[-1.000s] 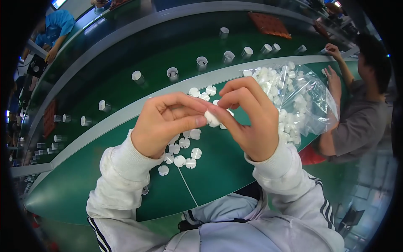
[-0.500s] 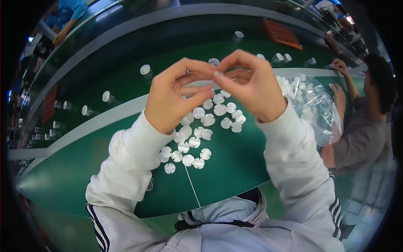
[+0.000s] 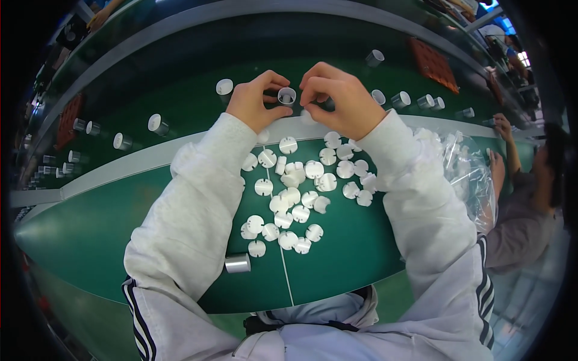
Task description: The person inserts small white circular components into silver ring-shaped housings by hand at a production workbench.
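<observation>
My left hand (image 3: pixel 257 101) curls its thumb and fingers around a small open-topped silver cylinder (image 3: pixel 286 96) on the dark green belt, just beyond the table's pale rim. Close by on the right, my right hand (image 3: pixel 338 99) has its thumb and fingertips pinched together. A small white piece (image 3: pixel 307 117) shows under those fingertips, partly hidden by them. Many white notched discs (image 3: pixel 288 144) lie scattered on the green table between my forearms, some overlapping. Beside my left forearm another silver cylinder (image 3: pixel 238 263) rests on its side.
Several more silver cylinders (image 3: pixel 158 124) stand along the belt on both sides. Orange-brown trays (image 3: pixel 433 65) lie farther off. On the right is a clear plastic bag (image 3: pixel 466 174) of white pieces, with a co-worker's hand (image 3: pixel 497 171) beside it.
My hands have parted from where their fingertips met around a small white piece. The left now grasps a cylinder. The view has shifted, showing more of the cylinder lying by my left forearm.
</observation>
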Demonstrator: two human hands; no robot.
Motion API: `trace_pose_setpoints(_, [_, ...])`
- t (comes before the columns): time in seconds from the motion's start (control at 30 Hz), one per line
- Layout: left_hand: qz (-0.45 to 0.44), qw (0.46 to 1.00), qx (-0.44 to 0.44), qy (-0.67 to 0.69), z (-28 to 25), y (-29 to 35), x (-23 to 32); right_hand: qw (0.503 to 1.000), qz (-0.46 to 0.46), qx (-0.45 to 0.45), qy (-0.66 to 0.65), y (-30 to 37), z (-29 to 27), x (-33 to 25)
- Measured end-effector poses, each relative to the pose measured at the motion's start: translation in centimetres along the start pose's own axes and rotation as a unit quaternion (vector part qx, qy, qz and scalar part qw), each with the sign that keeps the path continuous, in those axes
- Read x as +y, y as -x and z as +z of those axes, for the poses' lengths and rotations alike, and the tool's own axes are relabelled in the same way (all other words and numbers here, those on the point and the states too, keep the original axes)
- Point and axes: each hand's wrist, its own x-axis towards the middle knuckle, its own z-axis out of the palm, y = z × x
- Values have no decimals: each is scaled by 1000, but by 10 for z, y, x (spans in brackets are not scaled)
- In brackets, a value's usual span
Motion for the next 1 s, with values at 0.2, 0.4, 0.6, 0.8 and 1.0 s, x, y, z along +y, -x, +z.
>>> trace_pose_setpoints(0.2, [4,1000,22,-11,3,5,-8,997,33,-61,45,6,-19,0])
trace_pose_setpoints(0.4, [8,998,42,-50,4,7,-12,967,-60,-151,198,15,-17,1])
trace_pose_setpoints(0.6, [22,995,53,-79,3,9,-9,910,-97,-213,341,13,-17,-4])
trace_pose_setpoints(0.8, [44,995,66,-59,6,8,-7,955,-125,-110,244,11,-23,-14])
trace_pose_setpoints(1.0, [88,982,88,141,-7,18,7,975,72,-29,-208,24,-30,-51])
